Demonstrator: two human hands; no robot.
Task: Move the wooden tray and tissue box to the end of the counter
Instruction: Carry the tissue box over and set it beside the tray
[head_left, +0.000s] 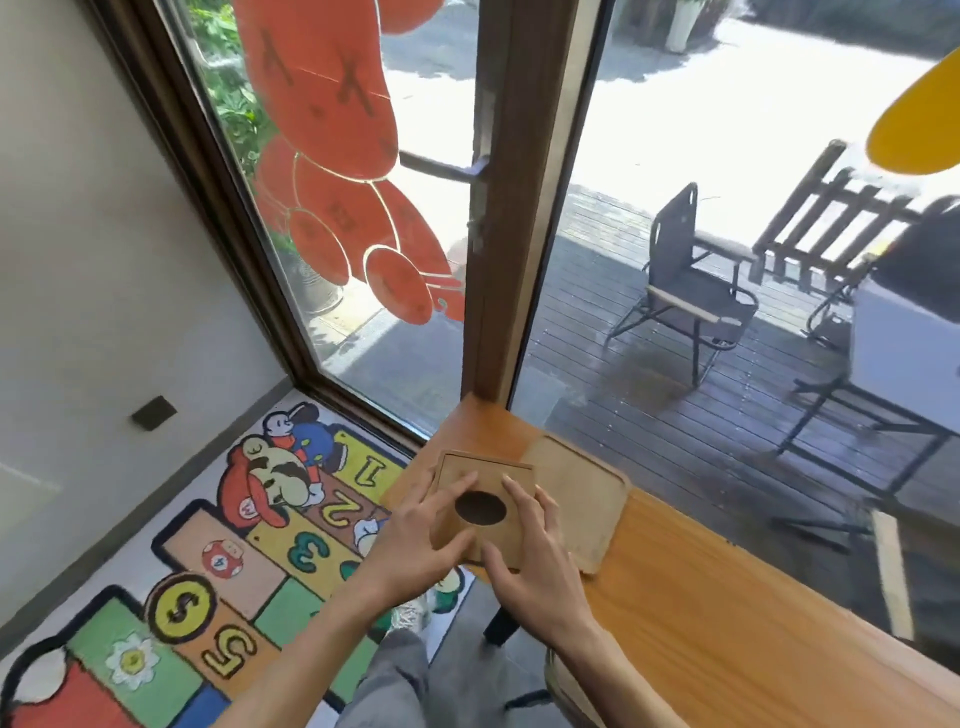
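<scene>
A square wooden tissue box (485, 480) with a dark oval hole in its top stands near the far end of the orange wooden counter (727, 613). My left hand (415, 545) grips its left side, fingers on the top and thumb at the near edge. My right hand (535, 556) holds its right side, fingers spread over the top. A flat wooden tray (582, 493) with a low rim lies right beside the box on its right, touching it or partly under it; I cannot tell which.
The counter ends at a brown door frame (498, 291) and glass window. Below on the left lies a colourful number rug (208, 597). A stool edge (561, 686) shows under the counter. Outside are a folding chair (685, 291) and a table on a deck.
</scene>
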